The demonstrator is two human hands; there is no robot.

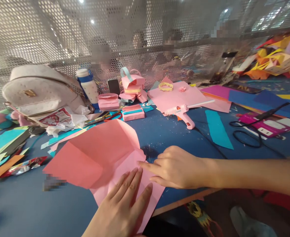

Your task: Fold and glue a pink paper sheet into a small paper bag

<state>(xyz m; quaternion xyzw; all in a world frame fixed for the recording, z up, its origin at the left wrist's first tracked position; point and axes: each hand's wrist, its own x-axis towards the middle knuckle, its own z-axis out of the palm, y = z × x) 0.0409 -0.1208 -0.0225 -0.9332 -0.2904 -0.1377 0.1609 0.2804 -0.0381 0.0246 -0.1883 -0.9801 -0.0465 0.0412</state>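
A large sheet of pink paper (pixel 90 154) lies on the table in front of me, its far part creased and lifted, its near part flat. My left hand (pixel 125 204) rests on the near part, palm down with fingers stretched out. From the right, my right hand (pixel 176 168) reaches to the sheet's right edge. Its index finger points out along the paper close to my left fingertips, the thumb lies below, and the other fingers are curled. Nothing shows in its grip. The sheet's nearest corner is partly hidden under my left hand.
A pink glue gun (pixel 184 115) with its cord lies beyond my right hand, near a blue paper strip (pixel 219 128). Small pink paper boxes (pixel 133 113), a bottle (pixel 88 87) and a white backpack (pixel 41 89) stand farther back. A magenta power strip (pixel 265 125) is at right.
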